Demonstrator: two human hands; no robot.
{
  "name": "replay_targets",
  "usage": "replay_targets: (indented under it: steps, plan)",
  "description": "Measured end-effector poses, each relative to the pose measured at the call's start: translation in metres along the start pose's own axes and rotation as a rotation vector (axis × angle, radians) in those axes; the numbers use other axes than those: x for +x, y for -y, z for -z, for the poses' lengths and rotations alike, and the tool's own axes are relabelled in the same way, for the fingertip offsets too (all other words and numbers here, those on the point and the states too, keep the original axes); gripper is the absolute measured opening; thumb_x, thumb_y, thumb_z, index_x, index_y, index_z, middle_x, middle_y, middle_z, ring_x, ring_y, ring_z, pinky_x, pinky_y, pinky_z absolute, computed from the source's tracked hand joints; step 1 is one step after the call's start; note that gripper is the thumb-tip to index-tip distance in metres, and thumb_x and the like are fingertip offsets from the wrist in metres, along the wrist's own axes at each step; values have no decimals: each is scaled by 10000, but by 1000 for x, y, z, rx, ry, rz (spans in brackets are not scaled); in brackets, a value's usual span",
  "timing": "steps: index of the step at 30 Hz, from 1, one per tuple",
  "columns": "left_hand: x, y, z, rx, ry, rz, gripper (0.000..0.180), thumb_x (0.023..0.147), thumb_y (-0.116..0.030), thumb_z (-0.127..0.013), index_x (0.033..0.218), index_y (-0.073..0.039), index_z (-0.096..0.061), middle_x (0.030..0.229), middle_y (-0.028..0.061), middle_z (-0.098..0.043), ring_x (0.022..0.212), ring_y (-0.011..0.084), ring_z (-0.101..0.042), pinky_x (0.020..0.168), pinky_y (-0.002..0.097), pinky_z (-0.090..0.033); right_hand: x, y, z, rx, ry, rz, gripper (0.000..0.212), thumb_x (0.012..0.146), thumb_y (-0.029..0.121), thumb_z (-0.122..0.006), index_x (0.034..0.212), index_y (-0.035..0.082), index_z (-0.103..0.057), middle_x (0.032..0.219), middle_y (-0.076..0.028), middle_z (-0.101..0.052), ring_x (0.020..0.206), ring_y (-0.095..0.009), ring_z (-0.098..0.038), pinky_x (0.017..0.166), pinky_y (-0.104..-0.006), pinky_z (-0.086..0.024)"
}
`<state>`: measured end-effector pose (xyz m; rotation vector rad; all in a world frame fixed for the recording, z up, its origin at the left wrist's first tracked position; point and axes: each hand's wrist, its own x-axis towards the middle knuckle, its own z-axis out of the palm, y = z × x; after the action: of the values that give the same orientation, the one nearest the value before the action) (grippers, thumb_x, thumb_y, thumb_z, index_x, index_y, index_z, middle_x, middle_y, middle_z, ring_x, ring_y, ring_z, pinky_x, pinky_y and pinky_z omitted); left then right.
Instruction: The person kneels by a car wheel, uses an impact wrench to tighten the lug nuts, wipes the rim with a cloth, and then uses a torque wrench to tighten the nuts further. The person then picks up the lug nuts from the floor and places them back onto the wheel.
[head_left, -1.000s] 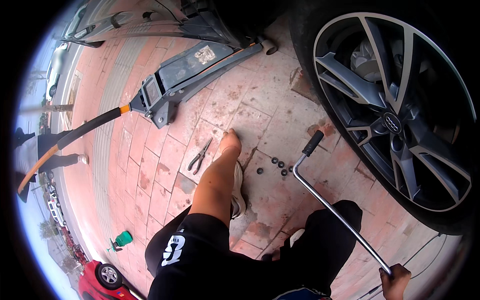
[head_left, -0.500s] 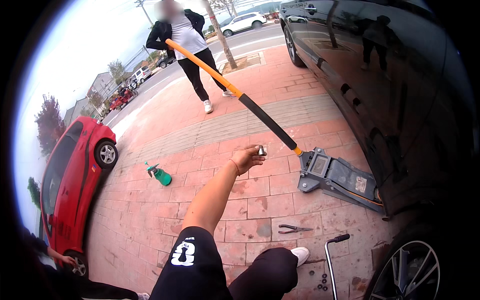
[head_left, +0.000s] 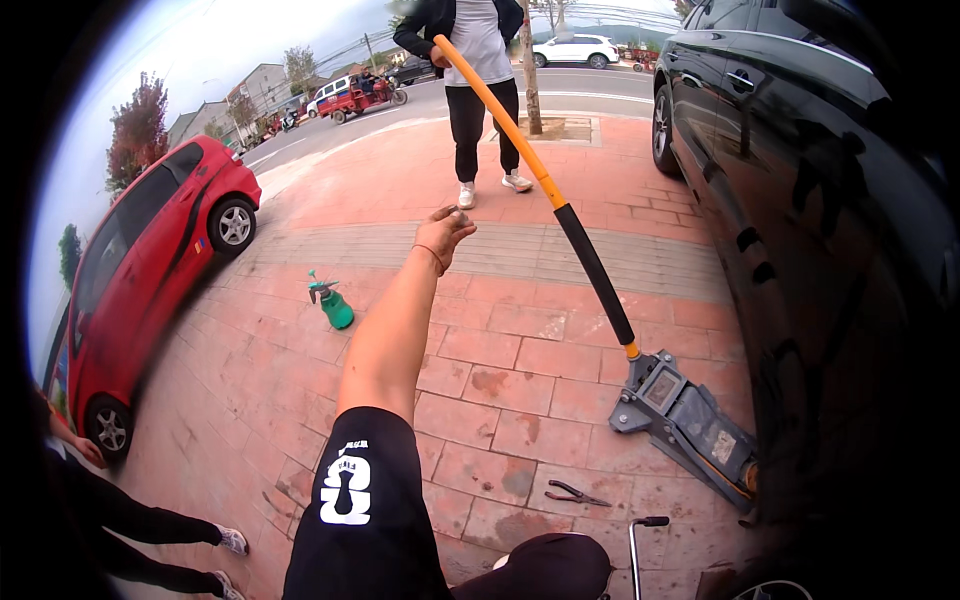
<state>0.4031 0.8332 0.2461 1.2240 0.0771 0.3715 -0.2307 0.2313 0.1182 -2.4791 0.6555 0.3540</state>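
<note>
My left hand is stretched far forward over the brick paving, fingers bent and pressed together. Between thumb and fingers sits a small silver, cylinder-shaped metal piece, mostly covered; its exact kind is too small to tell. My right hand is out of view. Right of my arm stands a grey floor jack, partly beneath the black car. Its long orange-and-black handle slants up to the left. Pliers lie on the bricks, and a bent metal wrench is near my knee.
A person stands ahead, one hand at the jack handle's top. A green spray bottle stands left of my arm. The red car is at the left, with another person's legs at lower left. Vehicles line the road beyond.
My left hand has reached farther forward and left, toward the standing person, with the metal piece in its fingers. The view has tilted up; the loose small parts have left it.
</note>
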Motion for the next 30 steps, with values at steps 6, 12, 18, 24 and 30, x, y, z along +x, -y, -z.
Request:
replay_targets:
  steps: [6,12,18,24,30]
  plan:
    - [-3,-12,-41,46,-33,-115,425,957,22,-613,1341,95,-446,1118,228,-620,956,282,-692,838,358,-630,1,0,-7,-17,-31,-35,384,878,357,-739,683,40,-644,623,-177,-597,557,-337,-598,535,-441,-469]
    - [9,-19,-50,106,-205,-85,328,969,-40,-642,1234,116,-528,1066,232,-659,923,283,-709,758,334,-647,2,0,-8,-14,-28,-58,385,860,363,-752,677,40,-650,630,-174,-607,569,-340,-608,541,-439,-476]
    - [38,-22,-20,-165,-239,-216,297,988,20,-563,1264,116,-509,1076,243,-647,938,326,-704,848,383,-650,1,3,-9,-17,-23,-60,387,843,370,-764,670,41,-655,637,-172,-617,580,-342,-618,547,-438,-483]
    - [30,-28,-25,-294,-316,-237,209,984,38,-547,1154,136,-476,1111,272,-626,969,356,-698,874,419,-641,-2,6,-5,-40,-36,-85,390,825,376,-776,664,41,-660,645,-169,-627,591,-345,-628,553,-436,-490]
    - [31,-23,-14,-282,-212,-213,203,996,6,-553,1140,131,-485,1117,250,-628,989,350,-694,893,410,-631,-3,0,-3,-47,-39,-91,393,807,383,-788,657,42,-665,652,-167,-636,603,-348,-638,559,-435,-497]
